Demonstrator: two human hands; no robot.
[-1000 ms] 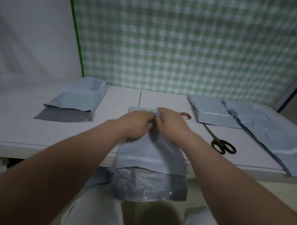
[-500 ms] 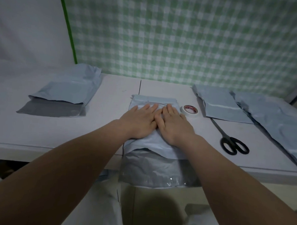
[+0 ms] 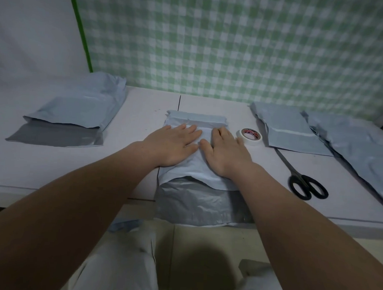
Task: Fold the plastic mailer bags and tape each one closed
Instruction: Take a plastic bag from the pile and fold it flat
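Note:
A pale blue mailer bag [image 3: 197, 120] lies in the middle of the white table [image 3: 55, 161], its far end folded over. Its grey open flap [image 3: 195, 201] hangs over the table's front edge. My left hand [image 3: 175, 142] and my right hand [image 3: 226, 149] lie flat side by side on the bag, fingers straight, pressing it down. A white tape roll [image 3: 249, 136] sits just right of my right hand, close to its fingers. Black-handled scissors [image 3: 302, 179] lie further right.
A stack of mailer bags [image 3: 79, 110] rests at the left of the table. Flat mailer bags [image 3: 291, 128] and more bags [image 3: 355, 146] lie at the right. A green checked cloth [image 3: 233, 44] hangs behind the table. My legs are below the table edge.
A second ago both hands were curled at the bag's far end, folding it. They then flattened onto the bag, and have since slid slightly apart.

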